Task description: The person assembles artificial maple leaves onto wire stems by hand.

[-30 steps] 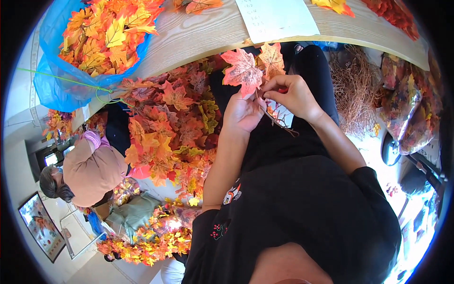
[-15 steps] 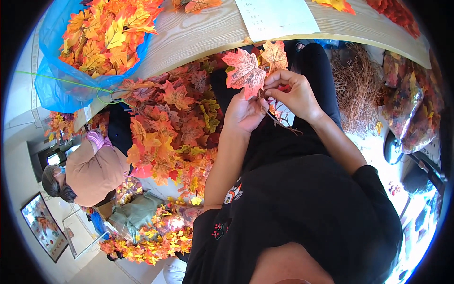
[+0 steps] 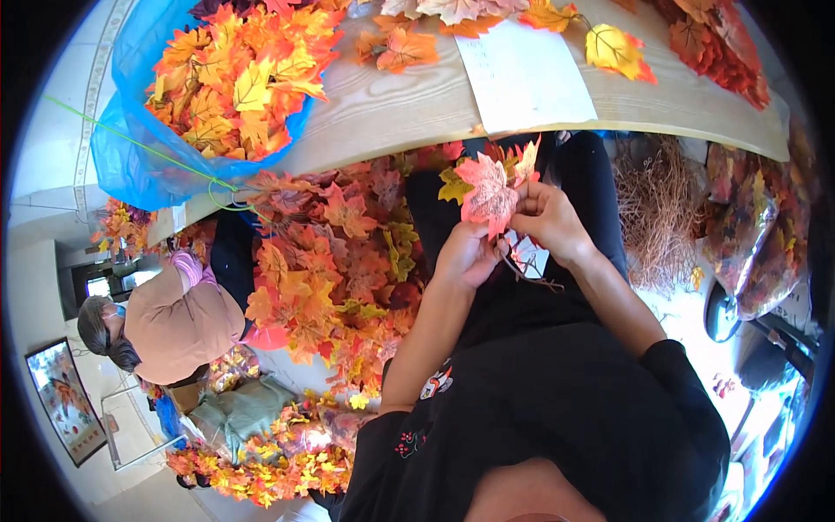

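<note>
Just below the table edge, my two hands are close together over my lap. My left hand (image 3: 470,253) is closed with thumb and fingers around a thin brown twig (image 3: 532,277), whose loose ends stick out to the right. My right hand (image 3: 552,224) pinches at the base of an artificial maple leaf (image 3: 485,190), pink with dark speckles. Behind it a smaller yellow-orange leaf (image 3: 526,163) points up from between the hands. My fingers hide where the leaf stems meet the twig. A whitish patch shows beneath the hands.
On the wooden table (image 3: 391,113) are a blue bag (image 3: 126,165) of orange leaves, a paper sheet (image 3: 531,78) and loose leaves. Heaped leaves (image 3: 339,252) lie left of my lap; a bundle of brown twigs (image 3: 657,213) stands right. Another person (image 3: 178,322) sits at the left.
The view has shifted, so more of the table shows. The pink leaf has turned and looks narrower; both hands keep their hold on the leaf and twig.
</note>
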Demonstrator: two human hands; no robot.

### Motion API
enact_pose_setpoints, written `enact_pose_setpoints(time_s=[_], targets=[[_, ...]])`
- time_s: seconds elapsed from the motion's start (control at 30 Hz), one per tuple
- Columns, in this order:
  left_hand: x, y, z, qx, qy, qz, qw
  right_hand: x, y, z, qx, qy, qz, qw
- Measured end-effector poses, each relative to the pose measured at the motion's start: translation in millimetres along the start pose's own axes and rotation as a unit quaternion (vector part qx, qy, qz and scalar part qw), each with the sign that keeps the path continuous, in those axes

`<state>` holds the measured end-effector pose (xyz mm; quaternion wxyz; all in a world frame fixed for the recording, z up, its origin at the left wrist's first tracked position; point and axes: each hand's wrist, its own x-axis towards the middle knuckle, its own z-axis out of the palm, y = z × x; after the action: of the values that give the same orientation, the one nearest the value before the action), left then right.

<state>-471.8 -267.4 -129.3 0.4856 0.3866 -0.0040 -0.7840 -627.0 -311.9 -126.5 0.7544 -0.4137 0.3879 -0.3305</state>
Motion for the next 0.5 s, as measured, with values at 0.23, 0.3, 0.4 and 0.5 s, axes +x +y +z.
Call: enact_pose_setpoints(time_s=[0.23,0.3,0.4,0.5], targets=[[-4,-19,17,0.244,0.119,0.256,0.928,9,1,5,-0.060,0.048,-0.064,0.995],[-6,-22,15,0.403,0.160,0.373,0.820,11,-5,5,-0.124,0.082,-0.119,0.982],[-22,-7,12,0.298,0.067,0.173,0.936,14,-17,10,-0.141,0.061,-0.124,0.980],[-34,10,12,0.149,-0.018,0.107,0.983,19,-26,13,-0.212,0.027,-0.122,0.969]])
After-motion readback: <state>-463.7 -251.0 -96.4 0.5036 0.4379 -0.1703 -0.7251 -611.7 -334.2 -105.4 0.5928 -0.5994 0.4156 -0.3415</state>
